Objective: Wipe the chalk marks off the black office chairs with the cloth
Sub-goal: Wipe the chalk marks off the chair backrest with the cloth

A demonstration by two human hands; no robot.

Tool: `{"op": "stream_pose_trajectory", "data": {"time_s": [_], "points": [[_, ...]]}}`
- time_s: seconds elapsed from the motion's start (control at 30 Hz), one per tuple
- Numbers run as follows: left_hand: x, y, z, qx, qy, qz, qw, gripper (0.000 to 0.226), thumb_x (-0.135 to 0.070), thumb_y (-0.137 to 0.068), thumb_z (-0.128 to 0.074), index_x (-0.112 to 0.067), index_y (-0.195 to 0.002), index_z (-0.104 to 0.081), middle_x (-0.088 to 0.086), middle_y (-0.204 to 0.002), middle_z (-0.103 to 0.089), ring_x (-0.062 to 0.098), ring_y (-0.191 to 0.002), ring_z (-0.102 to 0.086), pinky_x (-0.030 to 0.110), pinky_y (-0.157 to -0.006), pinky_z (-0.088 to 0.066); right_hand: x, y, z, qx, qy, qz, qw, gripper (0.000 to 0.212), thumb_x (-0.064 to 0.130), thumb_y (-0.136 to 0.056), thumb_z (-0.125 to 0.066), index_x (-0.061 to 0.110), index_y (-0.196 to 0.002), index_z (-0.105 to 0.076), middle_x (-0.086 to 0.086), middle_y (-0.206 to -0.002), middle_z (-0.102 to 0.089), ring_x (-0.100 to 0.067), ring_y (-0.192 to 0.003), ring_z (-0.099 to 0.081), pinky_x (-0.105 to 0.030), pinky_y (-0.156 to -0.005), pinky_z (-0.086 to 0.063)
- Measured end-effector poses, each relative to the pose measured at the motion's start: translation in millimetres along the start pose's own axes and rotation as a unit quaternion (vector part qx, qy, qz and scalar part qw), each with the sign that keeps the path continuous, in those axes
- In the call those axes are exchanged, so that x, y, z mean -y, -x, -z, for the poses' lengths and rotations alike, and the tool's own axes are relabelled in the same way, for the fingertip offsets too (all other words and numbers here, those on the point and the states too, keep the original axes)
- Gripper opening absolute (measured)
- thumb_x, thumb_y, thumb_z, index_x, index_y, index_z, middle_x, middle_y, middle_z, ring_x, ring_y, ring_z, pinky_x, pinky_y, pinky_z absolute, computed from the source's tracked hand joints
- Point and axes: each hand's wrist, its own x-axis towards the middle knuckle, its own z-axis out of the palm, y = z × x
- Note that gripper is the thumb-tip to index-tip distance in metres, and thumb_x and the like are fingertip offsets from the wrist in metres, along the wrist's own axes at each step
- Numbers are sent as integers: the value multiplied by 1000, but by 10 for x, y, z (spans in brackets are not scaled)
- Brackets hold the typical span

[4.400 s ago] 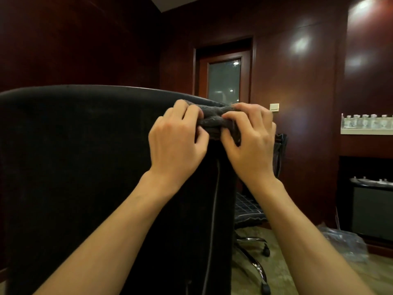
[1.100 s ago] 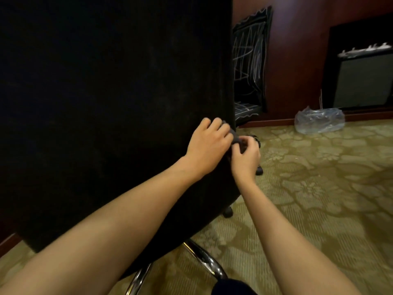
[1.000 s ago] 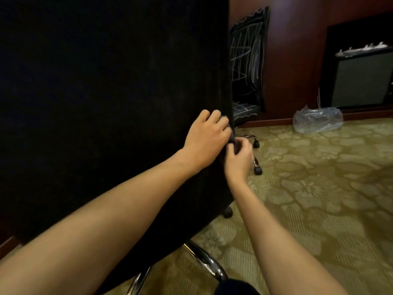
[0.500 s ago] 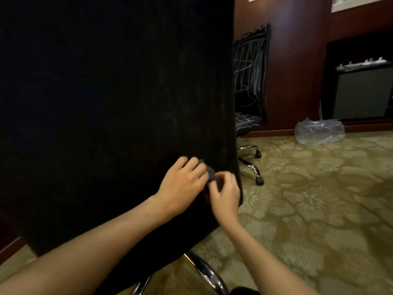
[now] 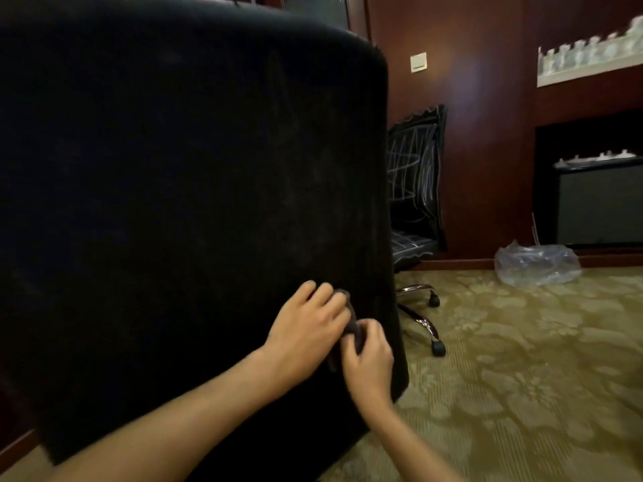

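Note:
The back of a big black office chair point(image 5: 181, 203) fills the left of the view. Low on its right side, my left hand point(image 5: 306, 332) and my right hand point(image 5: 368, 363) both grip a small dark grey cloth point(image 5: 353, 327) against the fabric. The cloth is bunched between the two hands and mostly hidden by them. A second black office chair point(image 5: 415, 175) stands behind, by the wall, with white chalk scribbles over its backrest and seat.
A crumpled clear plastic bag point(image 5: 537, 264) lies on the patterned carpet point(image 5: 522, 360) at the wall. The far chair's chrome legs and casters point(image 5: 431, 328) stick out near the big chair's right edge. A dark cabinet point(image 5: 598, 203) stands at the right.
Both hands slid the cloth from the top edge of the chair back down its right side. Since half a second ago they stay low on the back and the view has lifted.

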Motion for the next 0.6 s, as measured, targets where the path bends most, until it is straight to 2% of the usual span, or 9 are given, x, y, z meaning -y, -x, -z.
{"op": "stream_pose_trajectory", "data": {"time_s": [0.07,0.17,0.27,0.33,0.43,0.5,0.57,0.6], "points": [[124,-255,108,-15,-3,31,999,37,-23,-82,-36,-18,-91,-72,6,-101,-67,27,-94,-59,39,-87,-34,115,-385,38,-18,6,21,1000,13,19,-86,-56,8,-91,-59,-7,-88,-61,-22,-79,-56,-35,-74,-39],[458,-857,395,-42,-34,80,995,43,-22,-82,-30,-17,-92,-72,6,-102,-68,30,-97,-60,40,-86,-33,451,-1197,182,-70,-4,19,997,14,10,-89,-60,2,-100,-61,-19,-100,-64,-34,-94,-60,-37,-83,-39],[817,-1230,745,-56,-49,125,989,40,-20,-85,-34,-18,-106,-68,4,-111,-64,30,-110,-55,42,-93,-35,863,-1850,363,-95,-17,26,995,19,14,-91,-58,6,-108,-61,-15,-109,-64,-29,-100,-59,-28,-79,-37],[962,-1299,803,-78,-62,136,986,35,-19,-89,-41,-15,-114,-65,5,-119,-61,31,-117,-51,43,-98,-35,1043,-2003,339,-97,-16,15,995,19,18,-92,-56,10,-109,-60,-11,-110,-64,-25,-99,-60,-28,-79,-38],[952,-988,759,-81,-81,147,982,42,-21,-85,-33,-15,-105,-69,4,-113,-64,30,-111,-56,41,-96,-35,1048,-1585,89,-91,-20,30,995,17,15,-90,-58,7,-105,-61,-14,-104,-65,-31,-96,-60,-35,-82,-41],[809,-513,631,-63,-67,128,988,32,-28,-80,-50,-15,-99,-72,4,-107,-67,29,-104,-58,41,-92,-33,882,-979,-80,-66,-34,70,995,15,17,-88,-57,7,-99,-60,-13,-97,-63,-28,-90,-59,-34,-79,-39],[691,-15,541,-37,-43,106,993,34,-29,-66,-72,-14,-97,-73,6,-104,-67,29,-98,-58,41,-89,-33,793,-425,-150,-8,-33,100,994,16,24,-87,-54,11,-96,-59,-5,-93,-60,-16,-82,-56,-31,-73,-41],[675,143,548,-40,-28,110,993,34,-28,-64,-74,-14,-95,-73,6,-101,-67,29,-95,-57,41,-88,-33,808,-304,-149,15,-34,115,993,16,27,-87,-52,14,-94,-58,-2,-92,-59,-12,-79,-54,-29,-70,-41]]}}
